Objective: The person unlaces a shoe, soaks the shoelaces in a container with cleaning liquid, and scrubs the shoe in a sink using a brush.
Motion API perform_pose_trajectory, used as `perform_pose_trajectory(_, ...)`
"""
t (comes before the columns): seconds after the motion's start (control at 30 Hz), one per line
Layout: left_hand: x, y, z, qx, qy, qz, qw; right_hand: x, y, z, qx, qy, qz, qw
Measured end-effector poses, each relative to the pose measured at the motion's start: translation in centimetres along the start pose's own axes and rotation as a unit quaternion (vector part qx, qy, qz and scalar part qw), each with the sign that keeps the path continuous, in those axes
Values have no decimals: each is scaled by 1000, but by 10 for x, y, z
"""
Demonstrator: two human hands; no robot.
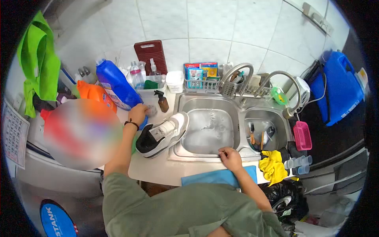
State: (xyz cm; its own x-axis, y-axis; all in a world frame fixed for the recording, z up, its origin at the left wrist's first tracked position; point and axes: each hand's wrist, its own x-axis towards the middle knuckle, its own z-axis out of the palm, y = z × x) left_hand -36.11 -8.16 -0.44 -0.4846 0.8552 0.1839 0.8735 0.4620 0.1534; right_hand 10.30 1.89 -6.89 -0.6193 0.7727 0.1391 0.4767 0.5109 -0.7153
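Left hand (138, 114) is by the blue bottle's (116, 85) base, grip hidden; right hand (231, 159) curls at the sink's (201, 157) front rim, perhaps for steadiness, contents unclear. Shoe's (163, 137) toe overlaps the left rim, maybe so drips land inside.

White, grey and black shoe (166, 138); blue bottle (117, 85); orange jug (94, 93); yellow cloth (273, 166); pink basket (303, 136)
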Motion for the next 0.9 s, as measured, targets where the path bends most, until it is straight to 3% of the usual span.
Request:
perform_pose_trajectory(0.2, -38, 4, -31, 37, 97, 46, 994, -1, 2, 3, -16, 4, -18, 1000)
perform_pose_trajectory(0.3, -53, 18, -57, 40, 175, 108, 978, 0, -8, -1, -13, -12, 54, 998)
perform_pose_trajectory(0.4, -61, 57, -91, 57, 233, 199, 950, 0, 25, 26, 140, 38, 94, 985)
perform_pose_trajectory(0.53, -61, 124, -115, 58, 268, 334, 902, -12, 0, 10, 16, 44, -34, 998)
perform_pose_trajectory(0.67, -48, 196, -106, -7, 279, 442, 853, -17, 1, 9, -3, 57, -8, 998)
perform_pose_trajectory(0.83, -30, 289, -78, -86, 276, 532, 796, -21, 12, 21, -51, 106, -72, 990)
perform_pose_trajectory(0.9, -36, 323, -73, -119, 260, 546, 788, -20, 20, 28, -108, 48, -63, 991)
